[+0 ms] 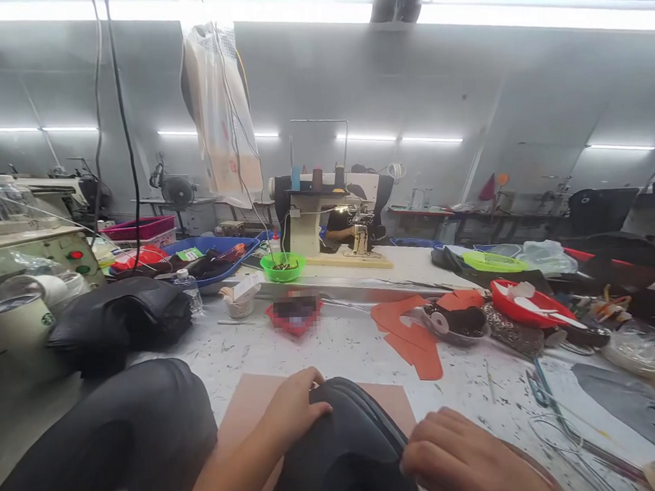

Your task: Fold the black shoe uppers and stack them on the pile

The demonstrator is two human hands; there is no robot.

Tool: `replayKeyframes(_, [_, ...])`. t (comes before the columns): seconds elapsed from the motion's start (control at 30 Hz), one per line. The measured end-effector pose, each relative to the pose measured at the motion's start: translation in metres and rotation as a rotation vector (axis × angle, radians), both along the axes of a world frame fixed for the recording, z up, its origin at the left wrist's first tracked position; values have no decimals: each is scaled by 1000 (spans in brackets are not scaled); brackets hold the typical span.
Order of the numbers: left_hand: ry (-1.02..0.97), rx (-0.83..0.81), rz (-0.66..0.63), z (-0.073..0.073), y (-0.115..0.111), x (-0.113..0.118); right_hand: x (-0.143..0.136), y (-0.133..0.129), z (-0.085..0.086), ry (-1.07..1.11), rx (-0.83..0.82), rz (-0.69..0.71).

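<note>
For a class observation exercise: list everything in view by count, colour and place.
Handled piece: 1, black, front centre
Other pieces: 2 or more, black, left
Sheet: 1, pinkish, under handled piece
Cut pieces: several, orange, right of centre
Central sewing machine: 1, cream, far table
Spools: 3, blue, brownish, black, atop machine
Round bowl: 1, green, before machine
Large tray: 1, blue, left
Dish: 1, red, right
Bottle: 1, clear, left
Fan: 1, dark, back left
Hanging bag: 1, translucent, upper left
Small clutter: uncountable, mixed, far right
Left hand: 1, bare, on handled piece
Right hand: 1, bare, at its right edge
</note>
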State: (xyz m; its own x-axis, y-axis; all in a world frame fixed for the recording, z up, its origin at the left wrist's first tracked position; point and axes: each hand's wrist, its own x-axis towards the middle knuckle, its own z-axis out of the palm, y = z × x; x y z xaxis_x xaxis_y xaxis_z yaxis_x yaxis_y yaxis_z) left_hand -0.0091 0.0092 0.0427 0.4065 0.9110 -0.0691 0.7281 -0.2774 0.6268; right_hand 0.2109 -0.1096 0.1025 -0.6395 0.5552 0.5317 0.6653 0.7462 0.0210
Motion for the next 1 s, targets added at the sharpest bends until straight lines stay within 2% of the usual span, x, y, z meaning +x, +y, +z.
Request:
replayKeyframes(0.1, [-58,-24,29,1,-5,3,-20,20,-1,149,43,43])
replayKeyframes(0.2, [-98,-85,54,-3,0,1,-33,30,-10,177,50,94])
replayKeyframes(0.4, [12,-121,76,-9,9,-19,-28,31,-16,169,32,103])
replayKeyframes(0.5, [111,-43,127,-2,1,-25,-24,28,-13,184,1,91])
replayKeyframes(0.57, [133,36,172,8,-10,-22,-25,27,-10,209,-10,97])
replayKeyframes(0.63, [22,64,123,23,-27,-13,-30,27,-7,246,2,111])
replayKeyframes(0.73, [-259,-17,-136,44,-57,3,-36,29,-3,297,41,85])
replayKeyframes(0.8, [-347,-30,-254,54,-73,12,-37,29,-1,325,20,57])
replayKeyframes(0.93, [-350,51,-265,54,-87,18,-35,22,1,388,3,3])
replayKeyframes(1.0, [-395,24,-207,49,-86,18,-37,16,-2,372,93,-48])
